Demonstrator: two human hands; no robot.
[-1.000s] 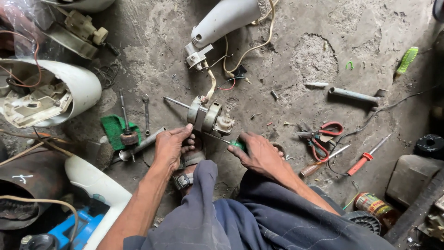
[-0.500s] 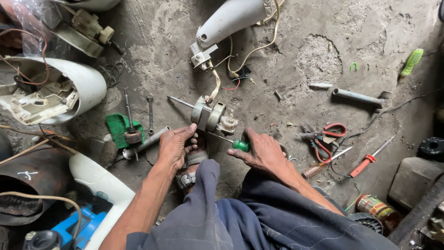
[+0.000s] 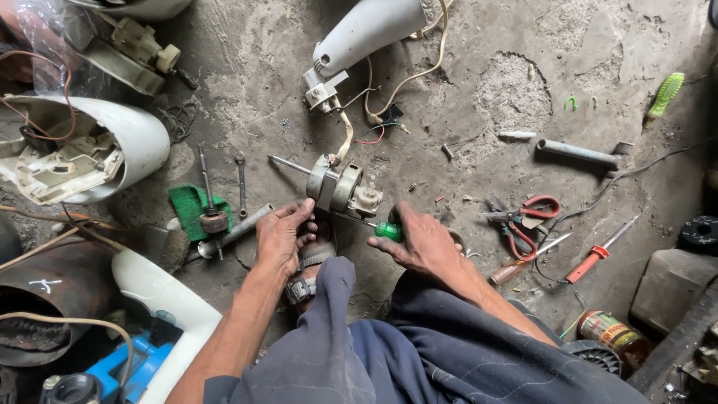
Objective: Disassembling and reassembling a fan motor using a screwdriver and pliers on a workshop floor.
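Fan motor (image 3: 338,187), grey metal, bare shaft, left hand (image 3: 283,236) fingers touching it, right hand (image 3: 420,243) pinching green-handled screwdriver (image 3: 378,227)

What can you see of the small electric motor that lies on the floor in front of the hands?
The motor is a round, grey metal body with a thin steel shaft pointing left and a pale gearbox at its right end. It lies on its side on the dirty concrete floor. Wires run from it up to a white housing. The left hand steadies it; the right hand puts a green-handled screwdriver to it.
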